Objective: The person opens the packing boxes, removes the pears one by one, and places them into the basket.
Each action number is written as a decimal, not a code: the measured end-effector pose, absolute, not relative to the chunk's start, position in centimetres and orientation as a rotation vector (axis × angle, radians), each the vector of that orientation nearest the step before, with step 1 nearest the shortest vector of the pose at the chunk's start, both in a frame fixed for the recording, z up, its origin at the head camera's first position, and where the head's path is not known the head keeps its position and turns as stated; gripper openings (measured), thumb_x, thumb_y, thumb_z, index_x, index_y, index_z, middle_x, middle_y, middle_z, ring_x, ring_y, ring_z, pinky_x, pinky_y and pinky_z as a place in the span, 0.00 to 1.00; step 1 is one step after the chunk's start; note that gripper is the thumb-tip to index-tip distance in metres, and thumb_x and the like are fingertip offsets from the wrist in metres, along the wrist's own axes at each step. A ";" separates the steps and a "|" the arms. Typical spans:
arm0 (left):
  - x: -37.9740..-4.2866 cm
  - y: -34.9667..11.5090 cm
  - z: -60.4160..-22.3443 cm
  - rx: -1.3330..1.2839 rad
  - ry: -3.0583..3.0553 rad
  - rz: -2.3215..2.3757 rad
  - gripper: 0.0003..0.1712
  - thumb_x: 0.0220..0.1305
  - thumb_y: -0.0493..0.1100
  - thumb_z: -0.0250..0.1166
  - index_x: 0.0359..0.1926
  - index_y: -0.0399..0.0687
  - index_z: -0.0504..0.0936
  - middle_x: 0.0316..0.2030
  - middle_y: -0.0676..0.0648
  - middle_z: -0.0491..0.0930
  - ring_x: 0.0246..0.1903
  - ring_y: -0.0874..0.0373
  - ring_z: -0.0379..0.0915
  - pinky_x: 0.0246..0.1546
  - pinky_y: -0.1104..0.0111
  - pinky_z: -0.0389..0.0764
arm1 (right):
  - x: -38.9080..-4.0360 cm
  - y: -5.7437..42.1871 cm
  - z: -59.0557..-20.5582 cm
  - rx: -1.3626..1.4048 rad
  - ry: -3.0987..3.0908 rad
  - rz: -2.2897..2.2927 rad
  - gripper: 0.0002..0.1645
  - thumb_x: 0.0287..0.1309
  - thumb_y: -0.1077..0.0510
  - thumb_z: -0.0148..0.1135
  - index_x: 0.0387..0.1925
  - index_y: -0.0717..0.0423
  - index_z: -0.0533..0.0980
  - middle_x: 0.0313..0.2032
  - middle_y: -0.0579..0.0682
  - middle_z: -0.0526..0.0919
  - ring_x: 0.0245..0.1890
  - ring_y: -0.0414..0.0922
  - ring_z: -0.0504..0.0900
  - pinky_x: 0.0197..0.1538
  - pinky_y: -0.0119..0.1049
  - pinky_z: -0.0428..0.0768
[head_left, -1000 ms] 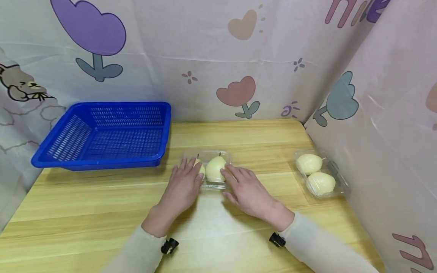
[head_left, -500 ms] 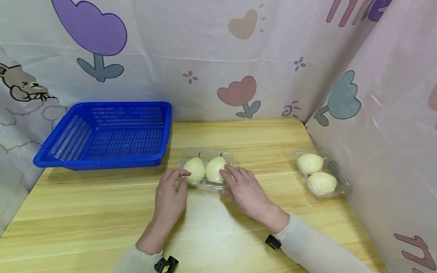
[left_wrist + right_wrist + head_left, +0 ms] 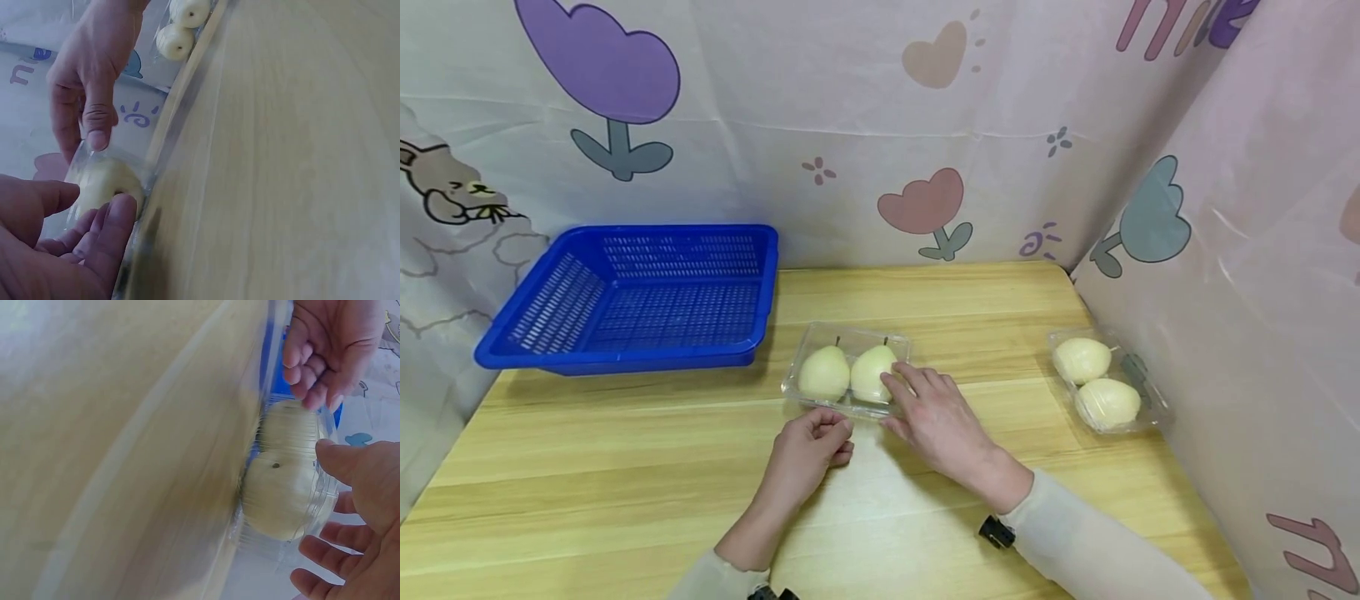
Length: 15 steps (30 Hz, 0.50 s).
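A clear plastic clamshell box (image 3: 797,390) with two pale yellow-green pears, a left pear (image 3: 824,374) and a right pear (image 3: 871,372), lies mid-table in the head view. My right hand (image 3: 943,429) rests at the box's right side, fingers spread over the lid above the right pear and thumb by the front edge. Just in front of the box is my left hand (image 3: 808,454), fingers loosely bent, with nothing seen in them. From the right wrist view, the left hand (image 3: 334,353) hangs near the box's far end, thumb apart from the fingers.
A blue plastic basket (image 3: 752,333) stands at the back left of the wooden table (image 3: 625,475). Another clear box (image 3: 1142,392) with two pears sits near the right edge. Printed curtains (image 3: 760,100) hang behind the table and along its sides.
My left hand lifted off the left part of the lid, drew back, then moved right to the box's front edge. The box's left side turned slightly. My right hand stayed nearly still.
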<state>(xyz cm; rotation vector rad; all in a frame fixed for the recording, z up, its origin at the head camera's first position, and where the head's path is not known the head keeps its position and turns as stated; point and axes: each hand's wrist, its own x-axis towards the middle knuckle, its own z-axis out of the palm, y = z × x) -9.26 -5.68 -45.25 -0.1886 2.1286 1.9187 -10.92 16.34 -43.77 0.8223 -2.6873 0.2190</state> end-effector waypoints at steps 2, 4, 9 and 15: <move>-9.4 -5.5 -45.5 -0.202 2.036 1.968 0.14 0.74 0.37 0.65 0.52 0.29 0.83 0.38 0.38 0.88 0.35 0.54 0.86 0.39 0.66 0.91 | -10.9 16.3 -43.8 0.823 -2.694 0.214 0.37 0.67 0.43 0.72 0.70 0.56 0.74 0.68 0.59 0.78 0.60 0.56 0.81 0.63 0.53 0.82; -9.5 -5.3 -45.8 -0.223 1.949 2.027 0.15 0.75 0.36 0.64 0.54 0.27 0.82 0.40 0.37 0.88 0.36 0.55 0.87 0.40 0.66 0.91 | -10.9 16.2 -43.8 0.822 -2.700 0.208 0.37 0.67 0.43 0.71 0.70 0.56 0.74 0.68 0.59 0.78 0.61 0.56 0.81 0.63 0.53 0.81; -10.0 -4.7 -46.3 -0.306 1.765 2.164 0.13 0.76 0.34 0.62 0.53 0.26 0.81 0.41 0.37 0.87 0.36 0.57 0.87 0.42 0.67 0.90 | -10.8 16.0 -43.7 0.821 -2.695 0.207 0.36 0.68 0.43 0.70 0.70 0.57 0.75 0.67 0.59 0.79 0.60 0.56 0.82 0.64 0.53 0.82; -10.3 -4.4 -46.3 -0.388 1.610 2.238 0.13 0.78 0.36 0.61 0.51 0.27 0.81 0.39 0.41 0.87 0.36 0.58 0.87 0.43 0.68 0.90 | -10.8 15.8 -43.8 0.818 -2.676 0.194 0.34 0.68 0.44 0.70 0.68 0.56 0.77 0.65 0.59 0.80 0.57 0.55 0.82 0.62 0.52 0.83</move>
